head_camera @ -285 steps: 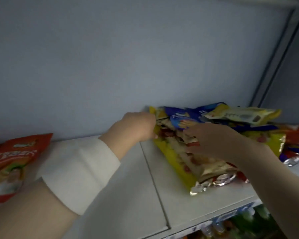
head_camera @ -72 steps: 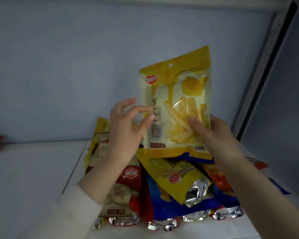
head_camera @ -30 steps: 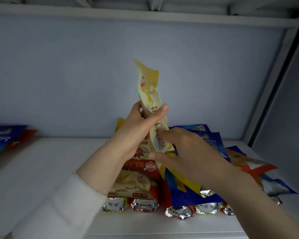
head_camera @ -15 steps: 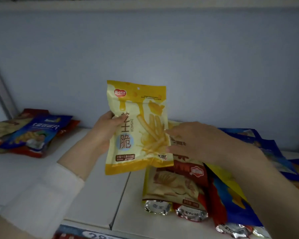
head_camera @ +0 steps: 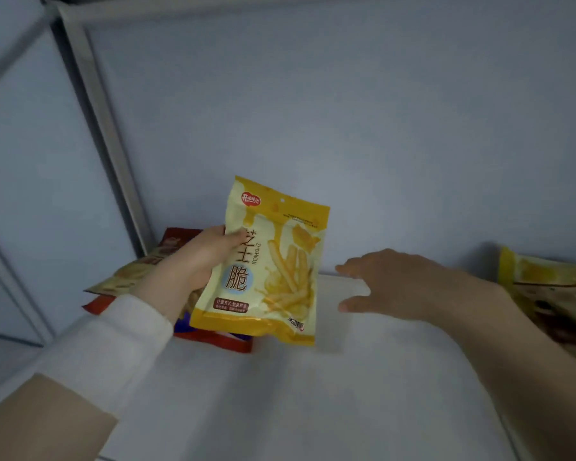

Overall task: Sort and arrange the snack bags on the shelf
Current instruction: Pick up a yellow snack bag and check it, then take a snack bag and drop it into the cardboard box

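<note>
My left hand grips a yellow bag of cheese sticks by its left edge and holds it upright just above the white shelf. The bag's lower left corner overlaps a small stack of snack bags at the shelf's left end. My right hand hovers to the right of the bag with its fingers spread, holding nothing. Another pile of bags shows at the right edge, partly cut off.
A grey upright post stands at the back left corner behind the left stack. The pale back wall closes the shelf at the rear. Bare shelf lies between the two piles.
My left hand has carried the yellow bag leftward, next to the left stack. My right hand has let go of the bag and now hovers apart from it. The view has swung left.
</note>
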Demonstrator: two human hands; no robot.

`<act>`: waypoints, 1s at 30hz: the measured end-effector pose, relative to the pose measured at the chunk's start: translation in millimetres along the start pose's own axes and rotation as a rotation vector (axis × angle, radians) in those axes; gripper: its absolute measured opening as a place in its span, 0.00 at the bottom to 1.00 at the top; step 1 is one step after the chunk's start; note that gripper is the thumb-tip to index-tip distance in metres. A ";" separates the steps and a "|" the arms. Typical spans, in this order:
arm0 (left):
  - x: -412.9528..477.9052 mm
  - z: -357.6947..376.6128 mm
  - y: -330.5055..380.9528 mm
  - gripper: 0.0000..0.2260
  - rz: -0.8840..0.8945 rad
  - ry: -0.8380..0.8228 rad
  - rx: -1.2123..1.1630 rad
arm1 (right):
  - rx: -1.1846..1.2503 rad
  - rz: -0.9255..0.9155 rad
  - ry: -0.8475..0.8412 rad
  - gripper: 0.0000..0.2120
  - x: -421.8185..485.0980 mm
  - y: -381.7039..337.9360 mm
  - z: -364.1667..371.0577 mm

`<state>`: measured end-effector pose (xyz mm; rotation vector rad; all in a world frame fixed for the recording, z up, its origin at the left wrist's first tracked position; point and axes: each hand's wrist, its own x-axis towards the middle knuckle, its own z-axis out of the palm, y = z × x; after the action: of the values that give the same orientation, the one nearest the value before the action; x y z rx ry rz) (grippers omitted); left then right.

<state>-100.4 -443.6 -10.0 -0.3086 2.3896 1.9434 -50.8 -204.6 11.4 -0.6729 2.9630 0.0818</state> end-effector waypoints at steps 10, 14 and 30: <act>76.0 -74.5 -39.4 0.14 -0.079 0.069 0.268 | 0.031 0.008 -0.058 0.25 92.8 -76.9 4.4; 97.5 -76.1 -55.0 0.14 0.050 0.151 0.669 | 0.035 0.024 -0.056 0.27 105.6 -79.4 7.7; 14.0 74.7 51.1 0.22 0.525 -0.297 1.590 | -0.030 0.258 -0.015 0.30 8.8 36.1 3.9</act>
<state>-130.2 -362.9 21.2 0.6490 2.9709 -0.3355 -74.1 -175.6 7.6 -0.2882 3.0216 0.1499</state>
